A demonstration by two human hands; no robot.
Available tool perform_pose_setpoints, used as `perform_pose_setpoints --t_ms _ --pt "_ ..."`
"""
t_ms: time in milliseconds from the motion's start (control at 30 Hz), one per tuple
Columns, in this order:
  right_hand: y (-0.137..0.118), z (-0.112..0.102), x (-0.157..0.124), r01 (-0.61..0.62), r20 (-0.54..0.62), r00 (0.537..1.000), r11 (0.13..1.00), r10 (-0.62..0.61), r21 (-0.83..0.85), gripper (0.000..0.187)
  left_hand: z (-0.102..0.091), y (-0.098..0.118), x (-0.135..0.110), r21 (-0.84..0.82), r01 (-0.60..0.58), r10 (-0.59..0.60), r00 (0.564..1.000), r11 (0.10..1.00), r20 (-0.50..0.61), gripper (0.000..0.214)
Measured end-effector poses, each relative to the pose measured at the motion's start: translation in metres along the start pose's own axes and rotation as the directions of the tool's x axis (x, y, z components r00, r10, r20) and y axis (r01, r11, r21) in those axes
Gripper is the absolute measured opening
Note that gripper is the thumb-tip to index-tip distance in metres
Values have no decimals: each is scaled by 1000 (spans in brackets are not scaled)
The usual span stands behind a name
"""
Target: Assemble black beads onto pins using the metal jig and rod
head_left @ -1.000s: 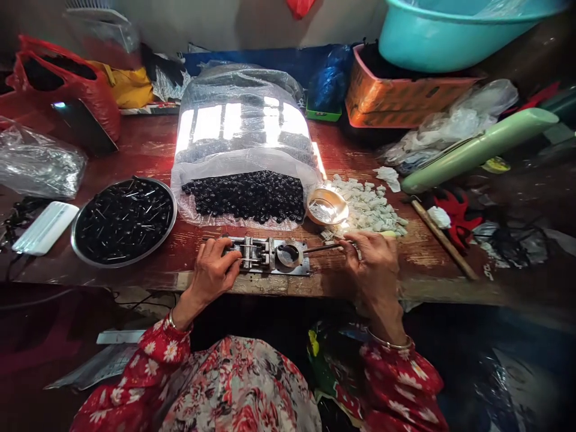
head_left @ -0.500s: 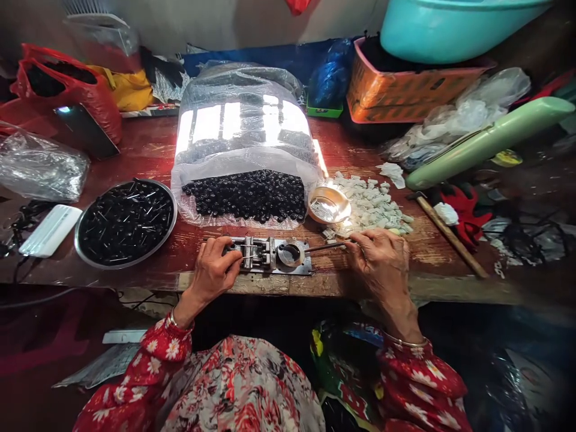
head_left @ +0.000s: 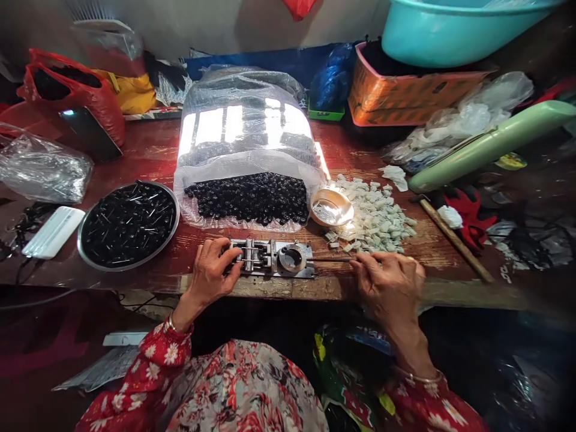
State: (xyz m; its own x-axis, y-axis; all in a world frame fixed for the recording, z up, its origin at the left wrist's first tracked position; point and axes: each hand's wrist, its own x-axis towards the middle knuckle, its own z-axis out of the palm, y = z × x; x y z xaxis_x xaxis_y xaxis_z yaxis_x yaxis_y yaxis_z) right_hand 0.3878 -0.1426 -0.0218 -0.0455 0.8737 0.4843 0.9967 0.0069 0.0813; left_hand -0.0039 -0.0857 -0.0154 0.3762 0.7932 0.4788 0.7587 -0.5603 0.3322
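Metal jig (head_left: 270,259) sits at the bench's (head_left: 153,150) front lip (head_left: 292,289), w/ almost no wood between its base and the drop at 6 o'clock. Left hand (head_left: 210,271) is at the jig's 9 o'clock end, fingers (head_left: 231,264) curled shut against the clamp part; can't tell if a small piece is pinched there. Right hand (head_left: 389,283) is at 3 o'clock, fingers closed on the tip of the thin rod (head_left: 330,259) that runs out of the jig's round socket. Likely risks: a hard shove on the rod could walk the jig toward the lip if it isn't fixed down — can't see any screws. Left fingertips are right by the moving parts, so a pinch looks possible. Anything small that pops out would prob. roll off at 6 o'clock into the dark gap over the lap. Room is tight. At 12 o'clock the open plastic bag of black beads (head_left: 245,195) lies just beyond the jig, and a knock could spill beads onto it. The brass bowl (head_left: 330,208) at 1 o'clock and the pile of pale chips (head_left: 375,216) at 1–2 o'clock are close to the rod's sweep, w/ the nearest chips just beside it. The steel dish of black bits (head_left: 128,223) at 10 o'clock is near the left wrist's path. A wooden stick (head_left: 455,241) lies farther off at 3 o'clock. The only bare strip is along the front lip, either side of the hands.
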Motion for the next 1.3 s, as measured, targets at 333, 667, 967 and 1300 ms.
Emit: perform_pose_setpoints --t_ms 333,667,967,1300 --pt "-31 -56 -76 -335 568 821 761 -53 556 38 -4 -31 -2 19 -79 75 987 997 144 58" --pt "-35 -55 -53 -774 841 478 333 -251 539 60 11 -39 -2 100 -146 125 974 984 189 62" --pt "-72 -64 -80 -825 862 483 249 -155 507 53 17 -39 -2 100 -161 142 974 982 175 72" --pt "-128 -84 -90 -897 897 441 63 27 438 54 24 -42 -4 99 -178 162 975 979 149 85"
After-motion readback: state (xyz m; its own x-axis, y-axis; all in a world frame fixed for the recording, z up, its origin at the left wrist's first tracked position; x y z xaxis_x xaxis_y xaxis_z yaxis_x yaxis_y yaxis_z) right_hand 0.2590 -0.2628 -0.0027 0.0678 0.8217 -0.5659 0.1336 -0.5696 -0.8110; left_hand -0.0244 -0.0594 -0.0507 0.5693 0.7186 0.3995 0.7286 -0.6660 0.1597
